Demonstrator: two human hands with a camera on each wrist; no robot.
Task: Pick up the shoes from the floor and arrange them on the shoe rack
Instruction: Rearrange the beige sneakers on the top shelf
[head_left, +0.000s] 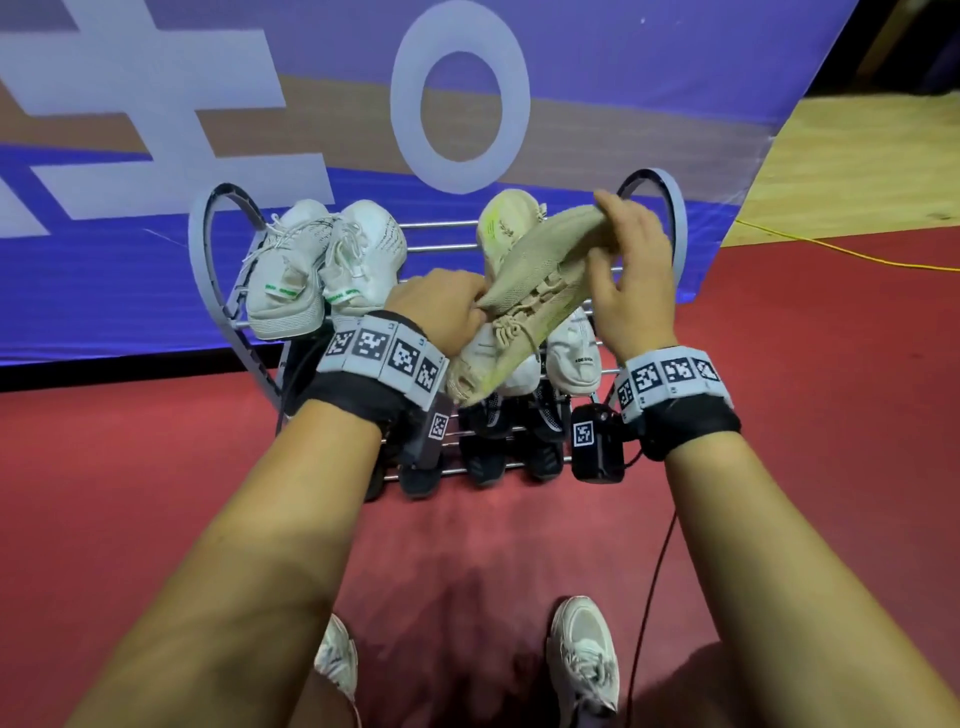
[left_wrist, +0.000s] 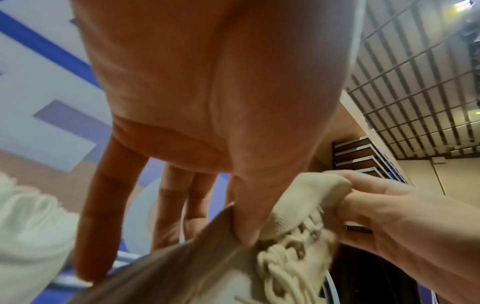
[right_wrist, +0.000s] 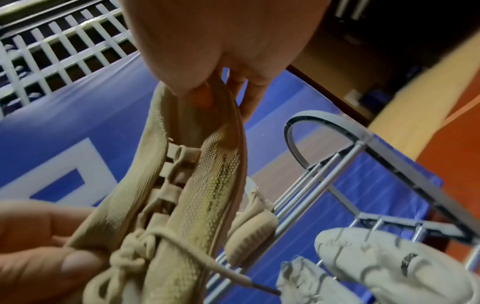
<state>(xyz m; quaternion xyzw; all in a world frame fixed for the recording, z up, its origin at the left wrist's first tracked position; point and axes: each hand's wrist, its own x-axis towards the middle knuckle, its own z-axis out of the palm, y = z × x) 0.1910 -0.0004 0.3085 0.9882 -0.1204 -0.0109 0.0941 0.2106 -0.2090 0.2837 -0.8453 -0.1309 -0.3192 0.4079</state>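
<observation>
A beige knit shoe (head_left: 535, 275) hangs tilted above the right half of the grey shoe rack (head_left: 208, 249), toe up and to the right, heel low. My left hand (head_left: 457, 306) pinches its upper near the laces; in the left wrist view the thumb (left_wrist: 246, 232) presses the fabric. My right hand (head_left: 623, 228) grips the toe end, thumb on top, and the right wrist view shows its fingers (right_wrist: 202, 88) closed on the shoe (right_wrist: 197, 195). Its beige mate (head_left: 504, 223) lies on the top tier just behind.
A white pair (head_left: 311, 265) sits at the top tier's left. More white shoes (head_left: 571, 353) fill the middle tier and black shoes (head_left: 488, 457) the bottom one. A blue banner (head_left: 156, 291) stands close behind. My own feet (head_left: 582, 660) stand on the red floor.
</observation>
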